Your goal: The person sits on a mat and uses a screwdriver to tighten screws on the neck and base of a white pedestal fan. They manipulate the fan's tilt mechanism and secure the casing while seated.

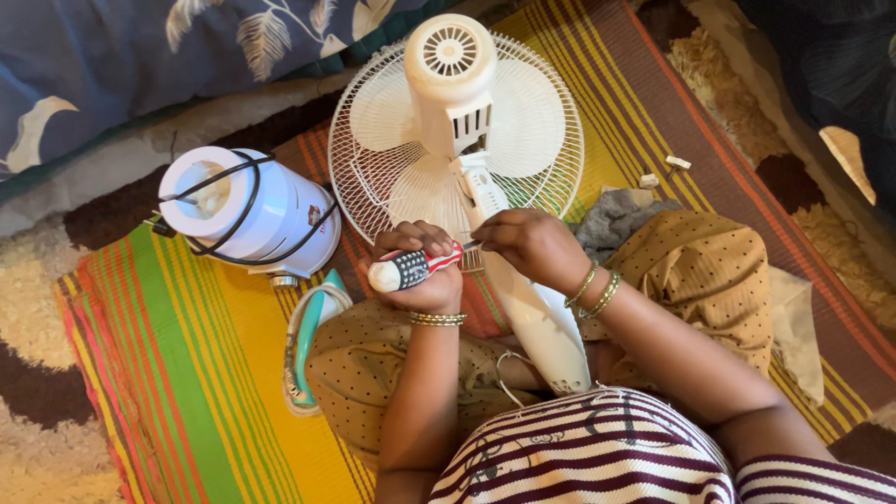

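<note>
Risk 1: the screwdriver with white, red and black ribbed handle (411,269) could slip off the fastener, since the white plastic pedestal fan with round wire grille (457,140) lies loose across the person's lap w/ nothing clamping it; a slip would gouge the plastic neck or jab the right hand's fingertips, which sit right at the tip. Risk 2: the two small white plastic bits (665,171) lying on the striped woven mat (187,373) near the fan grille could get lost in the weave or kicked toward the shaggy rug (719,65). Risk 3: the fan could roll, as its grille rests on the mat edge-down & the stem on fabric

Left hand (420,275): clenched round the screwdriver handle, shaft pointing right toward the fan neck. Right hand (532,245): fingers pinched together at the shaft tip, touching the fan's neck joint; can't tell if it pinches a screw. White cylindrical appliance wrapped in black cord (247,215) and teal-and-white clothes iron (313,341) lie to the left, apart from both hands
</note>
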